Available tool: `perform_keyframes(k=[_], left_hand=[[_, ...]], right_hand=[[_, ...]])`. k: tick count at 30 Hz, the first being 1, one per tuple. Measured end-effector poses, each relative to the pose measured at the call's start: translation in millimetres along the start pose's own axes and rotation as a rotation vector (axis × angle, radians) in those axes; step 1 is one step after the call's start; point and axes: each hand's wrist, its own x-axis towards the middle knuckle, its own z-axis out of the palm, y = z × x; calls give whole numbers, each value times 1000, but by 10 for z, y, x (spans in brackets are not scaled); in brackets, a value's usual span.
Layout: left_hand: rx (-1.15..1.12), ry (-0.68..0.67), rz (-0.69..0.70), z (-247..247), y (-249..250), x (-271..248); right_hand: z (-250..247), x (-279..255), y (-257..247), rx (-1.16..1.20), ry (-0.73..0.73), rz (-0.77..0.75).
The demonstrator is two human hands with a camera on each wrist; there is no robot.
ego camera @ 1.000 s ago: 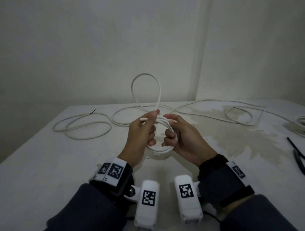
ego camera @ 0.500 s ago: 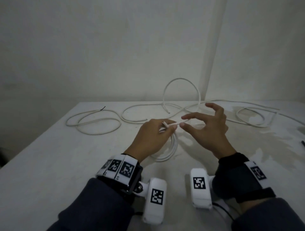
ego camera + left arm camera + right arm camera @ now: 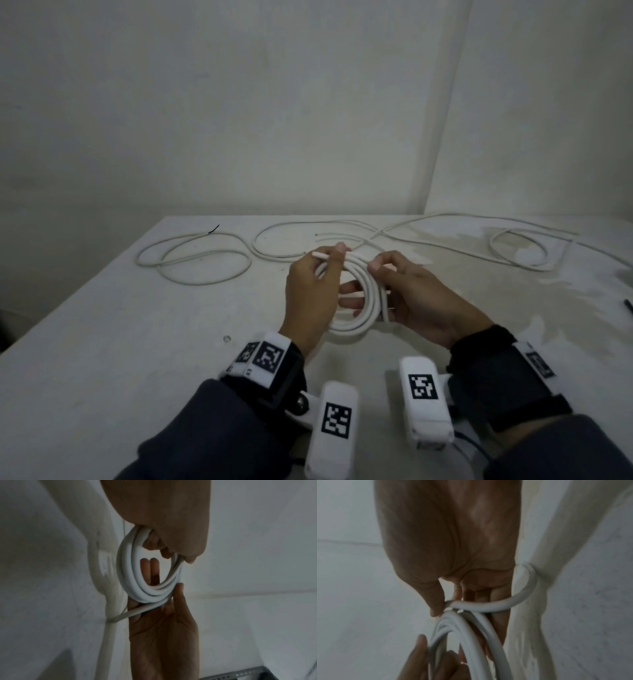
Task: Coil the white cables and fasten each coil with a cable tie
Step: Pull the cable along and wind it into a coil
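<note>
White and stained, the worktop (image 3: pixel 120 342) stands in a corner of pale bare walls (image 3: pixel 239 102). Loose cables (image 3: pixel 195 260) lie in long curves across its far part, and a dark thing at the right edge is too cut off to name.

Both hands hold one coil (image 3: pixel 359 294) of white cable just above the worktop, near its front. The left hand (image 3: pixel 310 294) is curled around the left side of the coil, and a short cable end sticks out over its thumb. The right hand (image 3: pixel 424 301) takes the right side: thumb pressed on the top of the turns, fingers reaching through the ring. In the right wrist view the thumb pinches a strand (image 3: pixel 496 605) that crosses over the other turns. In the left wrist view a cable end (image 3: pixel 130 614) lies across the right palm.
</note>
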Motion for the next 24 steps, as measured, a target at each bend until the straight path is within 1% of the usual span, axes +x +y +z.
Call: perform_keyframes(k=[2, 4, 7, 10, 15, 18, 20, 22, 24], left_hand=[[-17, 61, -78, -17, -76, -2], [-52, 89, -146, -23, -119, 0], [-61, 121, -138, -19, -124, 5], [-65, 161, -132, -24, -139, 20], [-140, 150, -209, -22, -171, 34], [-153, 134, -198, -23, -157, 31], [-159, 145, -187, -17, -132, 21], [-189, 161, -190, -8, -119, 21], [-234, 148, -219, 4, -111, 25]], right_hand=[[8, -1, 25, 26, -78, 69], [0, -2, 39, 62, -145, 117], [4, -8, 46, 140, -230, 126], [35, -5, 39, 197, -279, 139], [98, 25, 37, 134, -266, 100], [103, 42, 49, 158, -280, 87], [124, 67, 62, 185, -282, 63], [175, 106, 79, 212, -238, 20], [220, 142, 90, 210, -178, -11]])
